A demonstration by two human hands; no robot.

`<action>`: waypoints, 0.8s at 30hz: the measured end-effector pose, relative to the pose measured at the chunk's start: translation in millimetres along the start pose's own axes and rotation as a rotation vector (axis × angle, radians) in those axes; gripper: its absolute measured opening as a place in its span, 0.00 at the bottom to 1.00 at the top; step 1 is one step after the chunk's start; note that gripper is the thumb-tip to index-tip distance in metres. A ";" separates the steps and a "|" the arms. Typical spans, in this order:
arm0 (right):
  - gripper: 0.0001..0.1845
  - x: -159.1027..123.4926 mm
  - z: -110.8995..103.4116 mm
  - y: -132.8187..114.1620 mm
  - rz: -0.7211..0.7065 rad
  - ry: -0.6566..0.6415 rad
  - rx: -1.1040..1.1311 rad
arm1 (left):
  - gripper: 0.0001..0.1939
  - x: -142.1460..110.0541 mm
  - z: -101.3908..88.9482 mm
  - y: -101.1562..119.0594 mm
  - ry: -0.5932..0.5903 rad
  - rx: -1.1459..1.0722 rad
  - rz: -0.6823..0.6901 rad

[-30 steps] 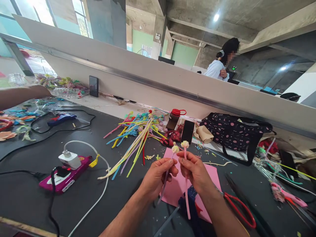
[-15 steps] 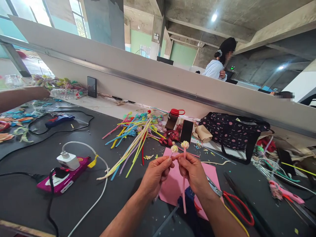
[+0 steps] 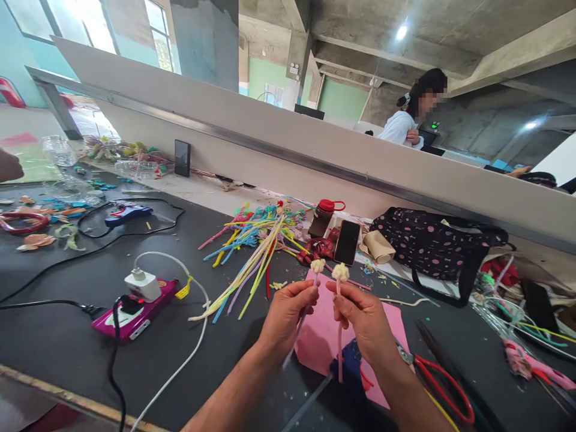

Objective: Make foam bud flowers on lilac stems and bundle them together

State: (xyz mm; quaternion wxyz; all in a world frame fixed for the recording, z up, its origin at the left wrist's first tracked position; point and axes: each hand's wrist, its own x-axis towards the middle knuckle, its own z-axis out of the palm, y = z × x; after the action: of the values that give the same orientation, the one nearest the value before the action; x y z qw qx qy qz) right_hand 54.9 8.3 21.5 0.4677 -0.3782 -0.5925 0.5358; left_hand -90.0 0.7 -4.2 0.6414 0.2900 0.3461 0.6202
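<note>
My left hand (image 3: 288,309) pinches the pale purple stem of a pipe-cleaner flower (image 3: 317,266) with a small cream head. Facing it, my right hand (image 3: 366,318) grips another pipe-cleaner flower (image 3: 341,273), cream-headed on a pink stem that hangs below the fingers. The two heads stand upright side by side, slightly apart. Under both hands lies a pink sheet (image 3: 315,348), with a dark blue tool (image 3: 353,366), apparently a glue gun, partly over it. Red-handled scissors (image 3: 445,384) rest beside my right forearm, which covers part of them.
A pile of coloured pipe cleaners (image 3: 252,258) lies ahead left. Behind are a red-lidded bottle (image 3: 320,219), a phone (image 3: 347,241) and a patterned bag (image 3: 432,252). A purple power strip (image 3: 155,309) with cables sits left. Another person's hand (image 3: 9,167) shows at the left edge.
My hands have drawn apart a little, and the two flower heads sit slightly higher. The view has shifted left. The other person's arm at the left has pulled back toward the edge.
</note>
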 end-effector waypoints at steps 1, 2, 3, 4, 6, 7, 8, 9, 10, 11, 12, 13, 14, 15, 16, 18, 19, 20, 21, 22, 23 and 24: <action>0.12 -1.4 0.4 -0.5 0.004 0.001 -0.002 | 0.09 -0.3 0.1 0.2 -0.002 -0.005 -0.005; 0.11 -2.6 0.9 -1.0 0.011 0.003 -0.002 | 0.08 -0.6 0.4 0.4 -0.002 -0.009 -0.010; 0.09 -3.6 1.5 -1.7 0.018 0.004 -0.001 | 0.08 -1.0 1.0 0.7 -0.004 -0.009 -0.011; 0.08 -4.3 2.4 -2.7 0.022 0.003 -0.006 | 0.07 -1.5 1.8 0.9 -0.010 -0.005 -0.009; 0.07 -5.1 4.3 -5.5 0.020 -0.005 -0.038 | 0.06 -2.8 3.7 1.2 -0.034 0.009 0.003; 0.07 -5.1 5.4 -7.4 0.014 -0.007 -0.063 | 0.06 -3.6 4.7 1.3 -0.043 0.020 0.010; 0.06 -4.9 6.4 -9.3 0.008 -0.005 -0.089 | 0.06 -4.5 5.8 1.4 -0.049 0.034 0.017; 0.06 -4.6 7.2 -11.2 0.003 -0.001 -0.112 | 0.06 -5.5 6.8 1.5 -0.051 0.044 0.024; 0.06 -4.2 7.9 -12.9 -0.001 0.006 -0.132 | 0.06 -6.5 7.7 1.6 -0.051 0.051 0.031; 0.06 -3.6 8.4 -14.3 -0.003 0.014 -0.150 | 0.06 -7.3 8.4 1.9 -0.051 0.056 0.039; 0.06 -3.1 8.6 -15.2 -0.004 0.017 -0.166 | 0.06 -8.0 8.9 2.2 -0.056 0.058 0.048; 0.06 -2.7 8.6 -15.7 -0.003 0.015 -0.178 | 0.05 -8.5 9.2 2.5 -0.064 0.059 0.057; 0.06 -2.3 8.4 -15.6 -0.002 0.014 -0.187 | 0.05 -8.8 9.4 2.8 -0.071 0.060 0.064; 0.06 -2.0 7.9 -15.1 -0.001 0.013 -0.190 | 0.05 -8.9 9.3 2.9 -0.079 0.061 0.069; 0.06 -1.9 7.2 -14.2 -0.001 0.010 -0.187 | 0.06 -8.9 9.2 3.0 -0.086 0.062 0.072; 0.06 -1.9 5.3 -11.5 -0.006 -0.001 -0.180 | 0.06 -8.7 8.6 2.9 -0.098 0.067 0.071; 0.06 -2.0 4.2 -9.9 -0.013 -0.004 -0.179 | 0.06 -8.6 8.3 2.8 -0.103 0.072 0.068; 0.06 -2.0 3.0 -8.4 -0.020 -0.006 -0.184 | 0.06 -8.5 8.1 2.7 -0.107 0.077 0.062; 0.05 -1.8 1.9 -6.8 -0.026 -0.006 -0.195 | 0.06 -8.5 8.0 2.6 -0.113 0.084 0.052; 0.05 -1.5 0.9 -5.5 -0.031 -0.004 -0.209 | 0.07 -8.6 8.0 2.6 -0.122 0.090 0.043; 0.05 -1.0 0.0 -4.2 -0.038 0.003 -0.220 | 0.07 -8.6 8.2 2.5 -0.133 0.095 0.033; 0.05 -0.3 -0.6 -3.1 -0.046 0.006 -0.230 | 0.08 -8.8 8.4 2.5 -0.147 0.099 0.025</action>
State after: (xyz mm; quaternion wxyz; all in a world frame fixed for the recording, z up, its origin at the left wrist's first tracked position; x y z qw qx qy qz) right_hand 55.7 7.8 24.6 0.4352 -0.4174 -0.6570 0.4524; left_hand -84.7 -7.4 3.5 0.6423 0.3704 0.3246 0.5873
